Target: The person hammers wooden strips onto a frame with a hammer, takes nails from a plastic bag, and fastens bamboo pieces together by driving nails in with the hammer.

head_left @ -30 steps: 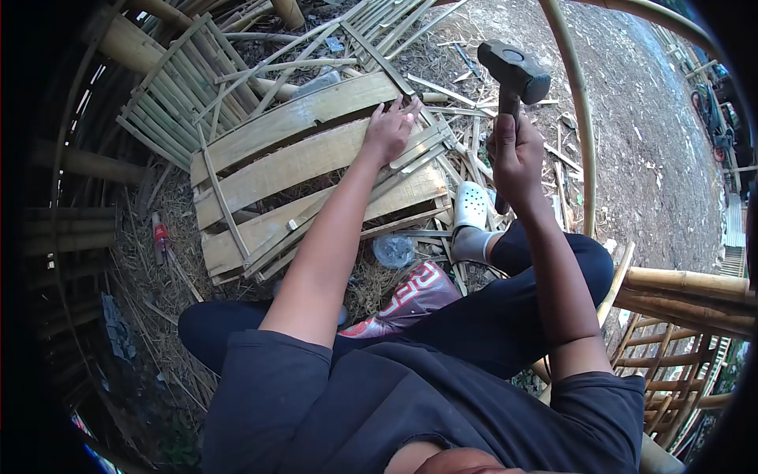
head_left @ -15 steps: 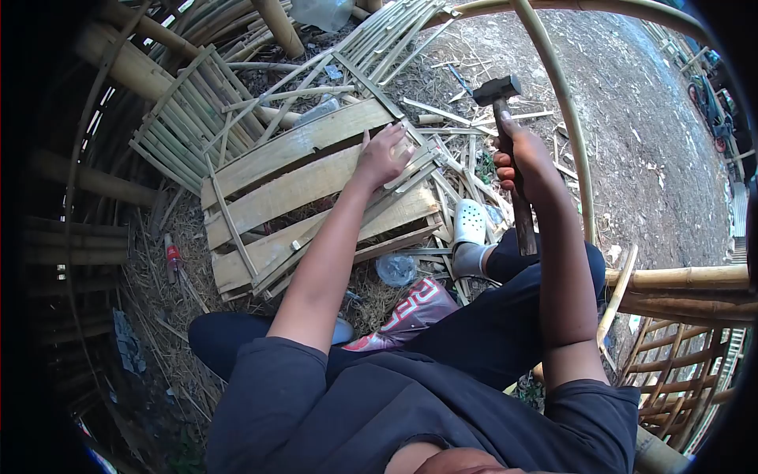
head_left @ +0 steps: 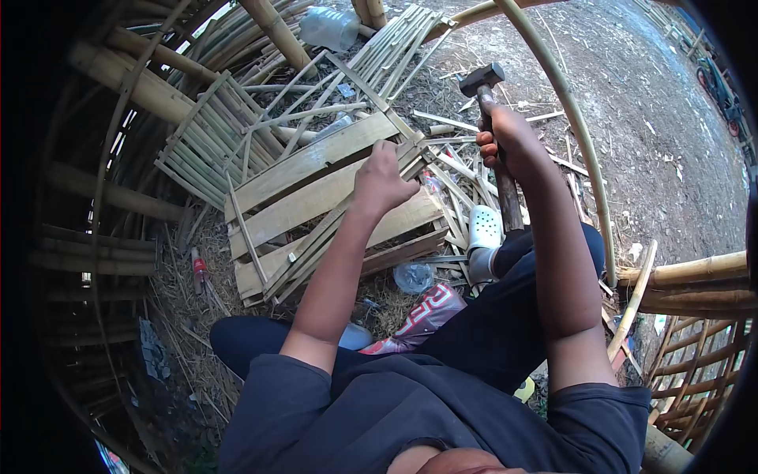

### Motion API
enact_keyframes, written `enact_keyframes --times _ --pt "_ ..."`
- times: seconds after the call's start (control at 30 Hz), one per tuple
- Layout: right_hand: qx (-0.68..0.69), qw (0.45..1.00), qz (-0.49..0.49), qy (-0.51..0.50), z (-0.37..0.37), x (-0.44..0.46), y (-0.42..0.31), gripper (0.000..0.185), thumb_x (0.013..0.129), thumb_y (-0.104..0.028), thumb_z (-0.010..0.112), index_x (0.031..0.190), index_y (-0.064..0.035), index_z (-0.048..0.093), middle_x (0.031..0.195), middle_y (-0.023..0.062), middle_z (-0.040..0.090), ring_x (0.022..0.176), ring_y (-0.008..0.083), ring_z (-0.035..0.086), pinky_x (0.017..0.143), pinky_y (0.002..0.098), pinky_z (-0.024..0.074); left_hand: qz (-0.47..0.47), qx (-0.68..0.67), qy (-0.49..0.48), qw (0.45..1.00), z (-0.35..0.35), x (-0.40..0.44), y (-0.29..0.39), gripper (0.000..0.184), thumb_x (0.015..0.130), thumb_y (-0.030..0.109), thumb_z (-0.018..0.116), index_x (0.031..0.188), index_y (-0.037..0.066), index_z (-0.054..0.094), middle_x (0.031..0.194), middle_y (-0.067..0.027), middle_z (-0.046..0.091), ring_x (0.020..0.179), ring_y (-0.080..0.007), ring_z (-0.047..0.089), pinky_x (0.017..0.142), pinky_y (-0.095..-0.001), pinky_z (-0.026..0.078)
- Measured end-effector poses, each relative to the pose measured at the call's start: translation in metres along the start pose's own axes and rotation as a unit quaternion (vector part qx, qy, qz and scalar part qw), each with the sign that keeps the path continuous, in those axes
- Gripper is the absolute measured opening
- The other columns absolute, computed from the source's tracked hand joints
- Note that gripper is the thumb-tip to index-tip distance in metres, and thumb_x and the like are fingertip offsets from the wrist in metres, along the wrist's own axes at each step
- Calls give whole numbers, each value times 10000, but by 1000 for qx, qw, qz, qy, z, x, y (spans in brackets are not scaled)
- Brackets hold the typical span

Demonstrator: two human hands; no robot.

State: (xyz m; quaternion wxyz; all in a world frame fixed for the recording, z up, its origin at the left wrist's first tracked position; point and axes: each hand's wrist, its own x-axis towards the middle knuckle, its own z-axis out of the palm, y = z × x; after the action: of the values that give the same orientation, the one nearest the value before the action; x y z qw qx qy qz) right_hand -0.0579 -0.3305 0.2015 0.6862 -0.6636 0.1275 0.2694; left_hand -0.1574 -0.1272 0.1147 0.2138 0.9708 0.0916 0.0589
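My right hand [head_left: 509, 146] grips the wooden handle of a hammer [head_left: 482, 80], its dark metal head raised beyond my fist. Over the right part of a slatted wooden pallet [head_left: 296, 192], my left hand [head_left: 383, 180] is closed round a bundle of thin bamboo strips [head_left: 322, 237]. These strips lie slantwise across the boards, and their far ends show just past my fingers. The pallet rests on the ground before my crossed legs. Beyond its left corner leans a panel of bamboo slats [head_left: 197, 146].
Split bamboo pieces [head_left: 458, 178] litter the ground by my white clog [head_left: 485, 227]. A curved bamboo pole [head_left: 564, 95] rises on the right. Nearby are a clear plastic container [head_left: 414, 277], a printed bag [head_left: 426, 316], a red-labelled bottle [head_left: 198, 270] and a woven bamboo basket [head_left: 695, 363].
My left hand has gone from lying spread on the strips to closing round them, nearer my body. The hammer has shifted left, towards the pallet. The view has turned slightly.
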Motion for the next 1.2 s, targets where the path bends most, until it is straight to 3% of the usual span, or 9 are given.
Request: enact_keyframes --times 0.2,0.27,0.37,0.47,0.57,0.6,0.93,1.0,1.2 --pt "-13 998 -12 -66 22 15 1 355 1037 -416 461 893 -92 458 620 -2 455 447 105 394 421 289 360 50 -75 226 970 -130 -46 13 471 695 74 643 1129 -55 515 1087 -230 558 987 -404 617 892 -455 511" --pt "-88 992 -77 -37 41 6 5 377 1034 -428 473 869 -89 471 613 10 454 446 122 412 418 301 377 90 -95 299 945 -168 -68 5 409 680 33 580 1078 -49 535 904 -155 539 767 -268 556 718 -376 487" --pt "-147 982 -98 -66 72 2 16 445 1018 -431 511 765 -66 494 613 46 492 450 156 467 415 337 394 111 -145 369 911 -207 -105 -15 415 681 10 520 1088 -44 578 866 -61 511 727 -130 486 673 -250 418" --pt "-208 962 -122 -131 103 3 33 473 983 -399 569 678 -45 491 601 66 512 439 178 491 417 362 386 152 -235 387 879 -230 -140 -33 450 708 5 500 1147 -40 589 937 -54 566 754 -109 510 687 -245 437" --pt "-462 856 -217 -84 143 2 50 526 963 -377 583 936 137 693 845 306 702 804 424 724 737 487 553 172 -308 401 845 -245 -169 -34 506 729 5 492 1222 -75 576 1037 -100 610 809 -114 554 723 -253 463" --pt "-490 829 -258 -84 154 0 60 486 959 -363 600 902 107 706 856 306 703 846 463 706 772 509 551 178 -338 402 832 -249 -177 -33 516 730 4 492 1232 -84 571 1048 -111 614 816 -118 561 728 -257 467" --pt "-550 713 -401 -169 201 25 171 275 940 -237 670 894 34 694 851 251 705 831 413 714 713 501 561 184 -340 381 840 -252 -209 -31 474 783 16 545 1245 -91 552 1116 -142 618 844 -155 615 740 -295 492" --pt "-600 652 -422 -191 198 36 187 148 915 -100 612 946 34 669 921 233 724 846 398 727 743 474 587 183 -312 375 853 -248 -207 -29 448 793 23 561 1228 -84 564 1088 -131 625 830 -143 618 741 -290 494" --pt "-602 661 -390 -220 188 64 215 145 884 -79 570 947 36 632 923 274 707 890 433 714 766 515 570 154 -292 385 862 -235 -202 -15 385 780 115 652 1123 -56 607 895 -79 615 790 -124 615 748 -278 484"
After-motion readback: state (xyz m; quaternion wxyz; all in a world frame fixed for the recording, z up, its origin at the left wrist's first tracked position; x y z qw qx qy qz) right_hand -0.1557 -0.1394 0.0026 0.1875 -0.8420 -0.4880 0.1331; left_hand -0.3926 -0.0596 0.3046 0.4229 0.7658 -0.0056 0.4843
